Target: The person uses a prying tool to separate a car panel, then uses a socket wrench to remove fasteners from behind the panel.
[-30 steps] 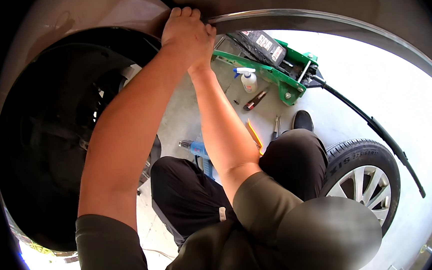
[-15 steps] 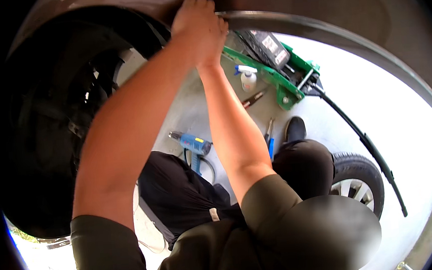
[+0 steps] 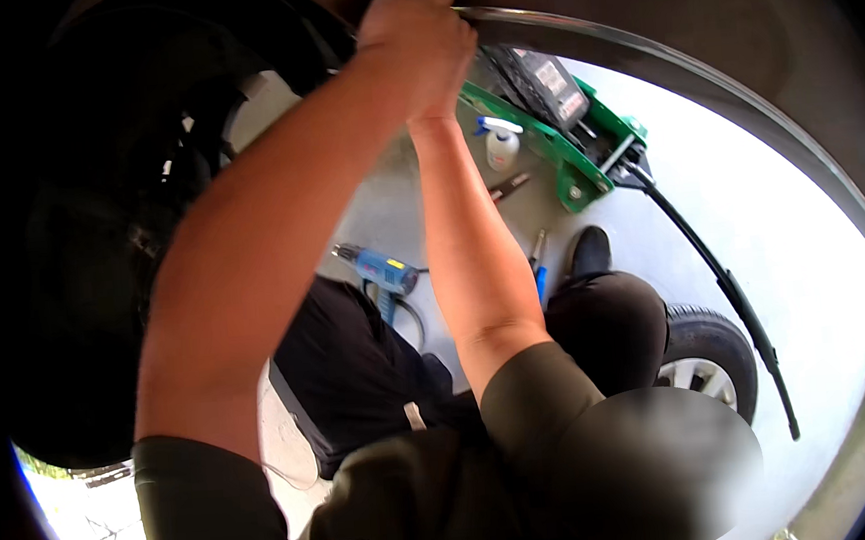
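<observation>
Both my arms reach up to the lower edge of a brown car body panel (image 3: 738, 48), beside the dark wheel arch (image 3: 80, 244). My left hand (image 3: 405, 21) is closed at the panel's corner, its fingers curled with the knuckles showing. Just under it and partly covered by it, my right hand (image 3: 449, 68) is closed too, with its fingertips close to the end of a bright trim strip (image 3: 596, 30). Whatever the fingers grip is hidden behind the hands.
Below lie a blue heat gun (image 3: 380, 271), a white spray bottle (image 3: 502, 148), a dark-handled tool (image 3: 510, 186) and blue-handled pliers (image 3: 541, 272). A green floor jack (image 3: 577, 185) with a long black handle (image 3: 718, 270) reaches under the car. Right of my knee lies a wheel (image 3: 714, 351).
The view has shifted slightly, so my hands appear a little higher and further right. Both stay closed together at the panel's corner.
</observation>
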Available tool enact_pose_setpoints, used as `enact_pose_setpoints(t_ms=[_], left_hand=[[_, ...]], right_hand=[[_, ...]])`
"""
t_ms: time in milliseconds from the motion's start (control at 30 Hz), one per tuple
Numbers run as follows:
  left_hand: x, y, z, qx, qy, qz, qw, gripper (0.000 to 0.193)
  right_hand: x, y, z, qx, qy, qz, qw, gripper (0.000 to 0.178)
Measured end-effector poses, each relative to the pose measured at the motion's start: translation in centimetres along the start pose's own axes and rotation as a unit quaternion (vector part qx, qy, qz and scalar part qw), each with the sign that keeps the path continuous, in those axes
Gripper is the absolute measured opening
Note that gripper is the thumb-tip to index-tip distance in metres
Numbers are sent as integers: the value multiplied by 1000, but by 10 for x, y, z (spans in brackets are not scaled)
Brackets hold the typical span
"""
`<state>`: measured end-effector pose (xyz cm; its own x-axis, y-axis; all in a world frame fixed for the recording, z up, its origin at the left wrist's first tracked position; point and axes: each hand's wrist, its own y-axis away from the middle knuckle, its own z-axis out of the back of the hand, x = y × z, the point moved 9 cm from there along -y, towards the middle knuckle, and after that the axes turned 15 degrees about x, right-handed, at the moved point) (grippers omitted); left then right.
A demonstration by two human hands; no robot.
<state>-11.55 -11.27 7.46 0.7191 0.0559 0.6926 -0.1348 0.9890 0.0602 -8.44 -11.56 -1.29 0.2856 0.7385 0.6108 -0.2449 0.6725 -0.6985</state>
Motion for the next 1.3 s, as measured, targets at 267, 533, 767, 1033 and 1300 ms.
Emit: enact_pose_setpoints(t_ms=[267, 533, 767, 1033, 1300], left_hand=[[25, 6, -16, -5, 91, -52, 995, 31], [16, 5, 34, -107, 86, -94, 986, 29], [35, 8, 29, -111, 111, -105, 982, 21], [35, 0, 24, -83, 83, -135, 984, 16], [36, 16, 39, -309, 13, -162, 937, 16]], right_hand=[[-56, 28, 4, 96, -446, -113, 883, 34], [-301, 356, 23, 485, 34, -503, 714, 39], [-247, 431, 0, 569, 126, -499, 641, 32], [-185, 314, -52, 481, -503, -532, 482, 21], [-143, 169, 3, 538, -519, -434, 504, 16]])
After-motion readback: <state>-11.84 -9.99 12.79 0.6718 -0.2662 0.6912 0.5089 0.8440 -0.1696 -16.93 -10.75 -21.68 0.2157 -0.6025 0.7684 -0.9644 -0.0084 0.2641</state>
